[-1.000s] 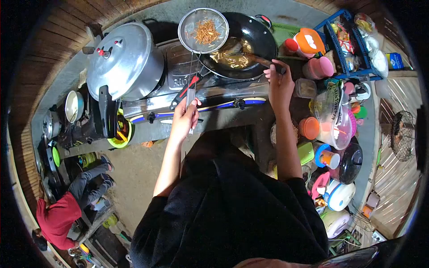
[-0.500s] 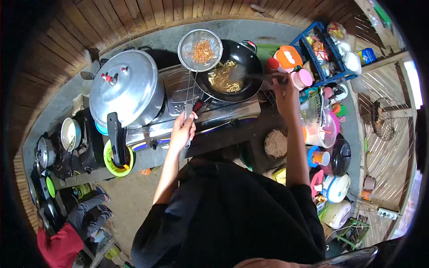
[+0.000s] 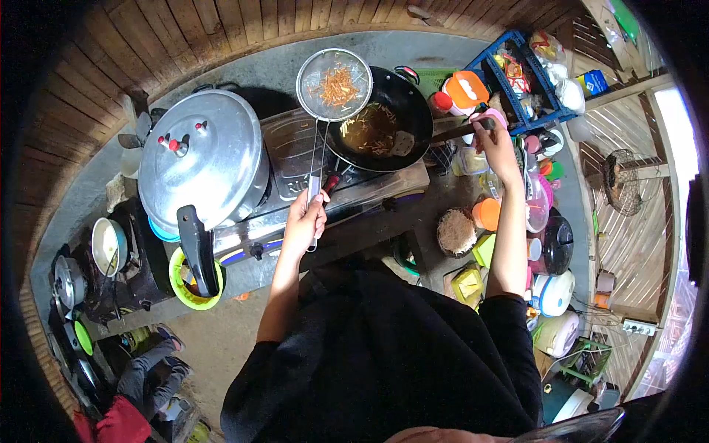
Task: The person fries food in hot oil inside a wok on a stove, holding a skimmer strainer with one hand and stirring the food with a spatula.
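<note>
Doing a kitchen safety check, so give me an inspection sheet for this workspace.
Surface: gas stove on a dark counter.
Job's things: wok with pale strips in liquid; wire strainer holding browned strips; wooden-handled spatula, blade inside the wok.
Clutter: pressure cooker on the stove; plastic containers and blue crate at right.
Hands: left hand grips the strainer's handle; right hand grips the spatula's.
Cables: white cord near the power strip.
Surroundings: wooden plank wall; another person, partly visible, lower left.
</note>
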`<state>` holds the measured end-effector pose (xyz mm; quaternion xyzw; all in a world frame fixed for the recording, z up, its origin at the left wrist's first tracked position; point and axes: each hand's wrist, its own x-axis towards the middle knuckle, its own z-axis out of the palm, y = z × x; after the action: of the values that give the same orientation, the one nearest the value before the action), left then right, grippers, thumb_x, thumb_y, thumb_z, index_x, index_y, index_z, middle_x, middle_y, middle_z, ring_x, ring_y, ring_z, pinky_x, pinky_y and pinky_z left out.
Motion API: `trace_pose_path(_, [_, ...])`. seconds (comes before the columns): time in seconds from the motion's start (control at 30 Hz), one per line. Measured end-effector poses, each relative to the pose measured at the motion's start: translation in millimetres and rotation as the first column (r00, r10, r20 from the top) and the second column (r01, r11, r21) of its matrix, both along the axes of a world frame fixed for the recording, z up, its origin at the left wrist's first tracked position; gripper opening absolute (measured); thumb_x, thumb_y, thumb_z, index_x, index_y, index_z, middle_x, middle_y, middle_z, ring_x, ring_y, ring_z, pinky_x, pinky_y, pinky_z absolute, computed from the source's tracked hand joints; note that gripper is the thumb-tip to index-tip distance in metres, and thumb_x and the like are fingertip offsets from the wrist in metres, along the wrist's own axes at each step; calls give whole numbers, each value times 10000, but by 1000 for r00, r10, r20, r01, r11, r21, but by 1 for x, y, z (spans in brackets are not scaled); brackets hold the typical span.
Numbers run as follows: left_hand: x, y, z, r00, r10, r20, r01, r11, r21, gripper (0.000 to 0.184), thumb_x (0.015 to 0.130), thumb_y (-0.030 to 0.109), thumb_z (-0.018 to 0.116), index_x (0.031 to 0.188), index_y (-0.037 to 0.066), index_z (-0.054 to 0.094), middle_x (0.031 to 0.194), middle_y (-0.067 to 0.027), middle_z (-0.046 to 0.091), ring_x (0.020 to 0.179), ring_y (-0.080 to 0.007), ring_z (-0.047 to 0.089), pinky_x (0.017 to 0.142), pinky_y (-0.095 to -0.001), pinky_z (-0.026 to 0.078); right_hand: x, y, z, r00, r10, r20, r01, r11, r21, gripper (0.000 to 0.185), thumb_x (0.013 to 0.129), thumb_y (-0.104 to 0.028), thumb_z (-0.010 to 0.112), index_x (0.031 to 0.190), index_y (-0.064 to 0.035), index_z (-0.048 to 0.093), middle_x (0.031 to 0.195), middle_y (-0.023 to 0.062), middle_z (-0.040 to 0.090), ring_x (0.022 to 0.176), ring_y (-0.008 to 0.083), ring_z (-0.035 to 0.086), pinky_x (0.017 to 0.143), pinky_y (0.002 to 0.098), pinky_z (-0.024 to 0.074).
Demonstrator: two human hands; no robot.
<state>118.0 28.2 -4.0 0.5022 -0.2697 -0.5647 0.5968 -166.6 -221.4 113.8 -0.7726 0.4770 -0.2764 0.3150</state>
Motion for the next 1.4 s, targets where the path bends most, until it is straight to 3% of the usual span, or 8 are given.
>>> trace_pose_path(0.13, [5, -2, -4, 999, -24, -25, 24, 1000, -11, 193, 969, 224, 423, 933, 42, 479, 505, 33, 348, 390, -47, 337, 356, -201, 284, -14, 7, -37, 971, -60, 232, 31, 991, 130, 212, 924, -209, 537, 1033, -27, 546, 605, 8, 585, 493, 78, 505, 450, 221, 352])
trace_pose_path(0.33, [9, -5, -2, 999, -37, -22, 37, 999, -2, 175, 970, 208, 417, 937, 48, 481, 508, 37, 350, 390, -42, 334, 349, -200, 276, 26, 45, -81, 808, -218, 547, 76, 960, 270, 225, 931, -187, 523, 1076, -15, 530, 710, 85, 624, 588, 109, 583, 533, 232, 459])
trace_pose_path(0.43, [10, -6, 1, 999, -36, -3, 36, 999, -1, 169, 970, 201, 415, 937, 50, 482, 509, 38, 350, 389, -41, 331, 346, -200, 272, 48, 65, -59, 923, -52, 381, 63, 998, -17, 214, 930, -165, 521, 1098, -33, 529, 746, 96, 634, 609, 119, 604, 540, 247, 463])
trace_pose_path(0.47, [10, -7, 2, 999, -37, 9, 37, 999, 1, 167, 970, 198, 413, 936, 50, 483, 510, 38, 350, 389, -41, 329, 345, -200, 271, 49, 72, -44, 978, -64, 199, 70, 997, -24, 223, 912, -138, 538, 1115, -45, 523, 792, 121, 635, 648, 167, 631, 573, 262, 474])
trace_pose_path(0.6, [10, -7, 5, 999, -52, 2, 52, 999, 1, 160, 970, 191, 412, 936, 51, 483, 508, 37, 349, 388, -44, 327, 344, -200, 267, 58, 82, 5, 998, 29, 48, -15, 964, -267, 254, 869, -72, 565, 1114, -32, 512, 918, 184, 619, 714, 276, 639, 615, 312, 502])
trace_pose_path(0.93, [10, -3, 5, 1000, -25, -12, 25, 999, -26, 144, 967, 169, 417, 933, 43, 478, 499, 31, 346, 376, -52, 326, 338, -204, 270, 10, 43, -44, 986, -155, -60, 141, 972, -189, 219, 900, -96, 534, 1108, -29, 511, 949, 164, 641, 758, 215, 637, 630, 304, 521])
trace_pose_path(1.13, [8, 4, 7, 1000, 2, 3, -2, 1000, -23, 152, 966, 176, 422, 931, 38, 476, 498, 28, 352, 373, -51, 326, 336, -203, 278, 20, 11, -87, 883, -123, 453, 82, 991, 109, 229, 930, -140, 507, 1136, -41, 502, 884, 96, 632, 782, 137, 618, 670, 271, 528])
trace_pose_path(1.4, [-6, 7, 8, 997, 71, 31, -71, 997, -11, 163, 963, 192, 430, 935, 39, 480, 505, 20, 359, 370, -57, 329, 337, -211, 285, 14, 11, -66, 872, 23, 490, -78, 993, 93, 237, 931, -152, 509, 1143, -45, 502, 868, 85, 634, 767, 120, 617, 682, 250, 512])
